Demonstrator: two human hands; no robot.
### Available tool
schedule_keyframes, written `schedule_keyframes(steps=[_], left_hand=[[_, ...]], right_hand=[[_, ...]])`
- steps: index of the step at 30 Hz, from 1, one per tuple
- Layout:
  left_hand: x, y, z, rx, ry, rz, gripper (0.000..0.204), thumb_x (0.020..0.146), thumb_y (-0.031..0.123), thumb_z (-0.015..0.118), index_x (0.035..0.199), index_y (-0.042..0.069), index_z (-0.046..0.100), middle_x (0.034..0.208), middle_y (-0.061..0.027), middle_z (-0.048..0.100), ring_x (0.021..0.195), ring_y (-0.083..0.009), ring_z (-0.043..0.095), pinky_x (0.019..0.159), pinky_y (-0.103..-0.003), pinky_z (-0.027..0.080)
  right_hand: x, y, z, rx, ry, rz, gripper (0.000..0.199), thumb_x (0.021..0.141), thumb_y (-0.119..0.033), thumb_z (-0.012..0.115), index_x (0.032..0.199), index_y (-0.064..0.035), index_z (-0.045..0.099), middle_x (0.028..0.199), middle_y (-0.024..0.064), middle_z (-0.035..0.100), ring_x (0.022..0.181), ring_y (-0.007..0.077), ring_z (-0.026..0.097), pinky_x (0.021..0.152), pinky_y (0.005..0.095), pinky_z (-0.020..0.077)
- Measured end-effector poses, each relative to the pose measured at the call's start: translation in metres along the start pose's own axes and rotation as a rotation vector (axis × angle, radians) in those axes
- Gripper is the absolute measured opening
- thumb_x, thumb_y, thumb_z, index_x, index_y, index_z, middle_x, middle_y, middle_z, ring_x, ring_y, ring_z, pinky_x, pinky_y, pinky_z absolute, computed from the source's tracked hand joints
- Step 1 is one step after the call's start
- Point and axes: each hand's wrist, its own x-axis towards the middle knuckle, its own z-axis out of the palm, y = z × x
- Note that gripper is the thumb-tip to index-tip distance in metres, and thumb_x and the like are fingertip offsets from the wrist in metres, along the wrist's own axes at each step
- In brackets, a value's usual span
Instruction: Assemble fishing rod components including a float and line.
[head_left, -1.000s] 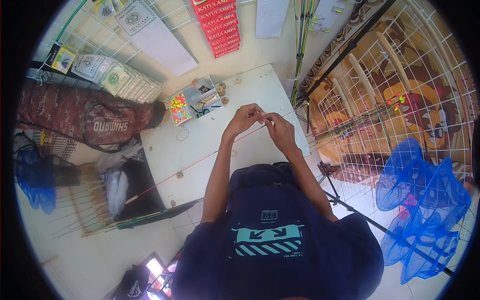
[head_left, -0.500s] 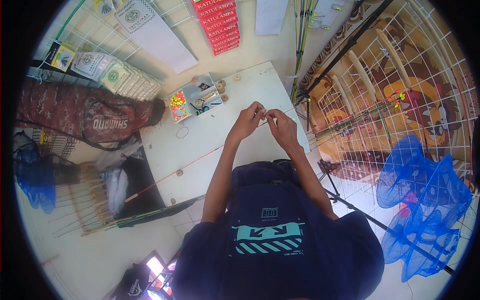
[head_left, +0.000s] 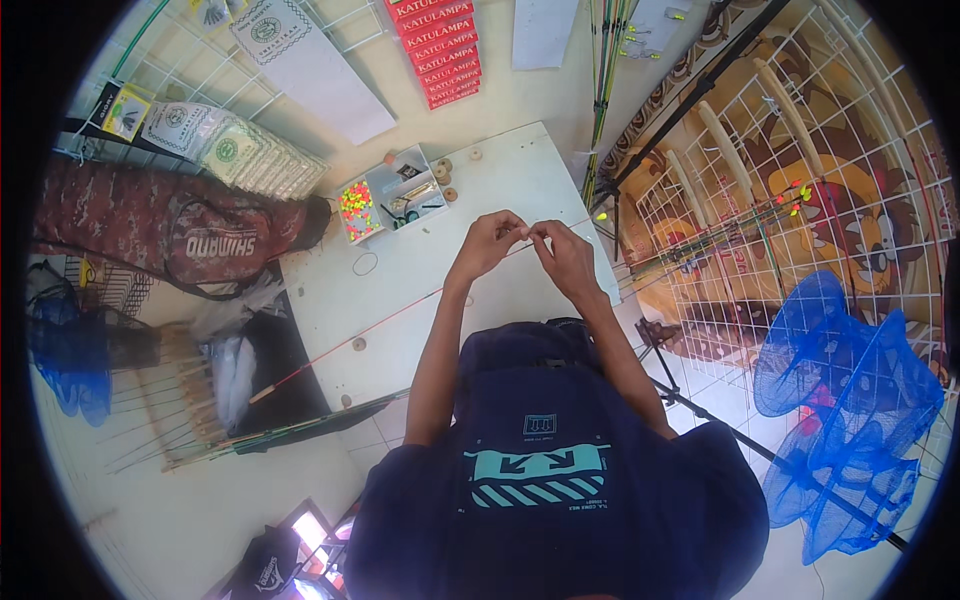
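My left hand and my right hand meet over the right part of the white table. Both are closed in a pinch, fingertips almost touching. Whatever lies between them is too small to make out. A thin fishing rod, red toward its handle, crosses the table from the lower left and passes under or beside my hands. To the left of my left hand lies a thin loop, apparently of line. Beyond it stands a compartment box with bright red and yellow beads and small tools.
Small round tan pieces sit beside the box. A camouflage rod bag hangs or leans at the left. On the right are a wire grid with rods, blue nets and a black tripod leg. Packets hang on the back wall.
My left hand has dropped slightly and its fingers have flattened toward the right hand. My right hand has barely moved. The rod and box stay where they were.
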Motion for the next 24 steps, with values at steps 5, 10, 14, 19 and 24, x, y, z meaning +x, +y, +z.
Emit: schedule_keyframes(steps=[5, 10, 14, 19, 24], left_hand=[[-0.002, 0.001, -0.004, -0.145, -0.037, 0.006, 0.018, 0.092, 0.015, 0.063, 0.098, -0.002, 0.065, 0.09, -0.0081, 0.068, 0.087, -0.0125, 0.063, 0.082, -0.026, 0.049], [-0.006, 0.011, -0.007, -0.108, -0.043, -0.042, 0.02, 0.09, 0.018, 0.066, 0.095, -0.002, 0.067, 0.085, -0.0057, 0.068, 0.079, -0.009, 0.061, 0.074, -0.024, 0.049], [-0.009, 0.024, -0.011, 0.012, -0.092, -0.14, 0.019, 0.085, 0.016, 0.072, 0.092, -0.001, 0.068, 0.077, -0.0029, 0.068, 0.068, -0.005, 0.058, 0.064, -0.022, 0.045], [-0.007, 0.006, -0.004, -0.088, 0.041, 0.003, 0.015, 0.08, 0.012, 0.076, 0.086, 0.0, 0.069, 0.07, -0.0013, 0.065, 0.06, -0.0032, 0.052, 0.056, -0.02, 0.041], [-0.009, 0.002, -0.003, -0.169, 0.158, 0.045, 0.014, 0.077, 0.009, 0.078, 0.082, 0.0, 0.07, 0.071, -0.0024, 0.068, 0.058, -0.0027, 0.053, 0.054, -0.018, 0.041]], right_hand=[[-0.001, 0.001, 0.0, -0.004, -0.044, 0.054, 0.01, 0.089, -0.013, 0.061, 0.096, -0.0074, 0.062, 0.089, 0.008, 0.067, 0.079, 0.0274, 0.067, 0.067, 0.0377, 0.0519], [0.0, 0.003, 0.002, 0.061, -0.048, 0.062, 0.01, 0.087, -0.01, 0.061, 0.096, -0.0054, 0.061, 0.09, 0.0108, 0.066, 0.08, 0.0306, 0.066, 0.069, 0.0397, 0.0516], [0.001, 0.003, 0.002, 0.058, -0.051, 0.058, 0.01, 0.088, -0.01, 0.061, 0.096, -0.0045, 0.06, 0.09, 0.0122, 0.066, 0.08, 0.0315, 0.066, 0.069, 0.0401, 0.0514], [0.001, 0.001, 0.001, 0.089, -0.052, 0.07, 0.01, 0.089, -0.01, 0.06, 0.096, -0.0041, 0.061, 0.09, 0.0125, 0.066, 0.078, 0.031, 0.066, 0.068, 0.0395, 0.0512], [0.001, 0.01, 0.007, 0.121, 0.022, -0.015, 0.014, 0.088, -0.009, 0.064, 0.1, -0.0023, 0.063, 0.089, 0.0101, 0.067, 0.056, 0.0178, 0.057, 0.054, 0.0303, 0.0461]])
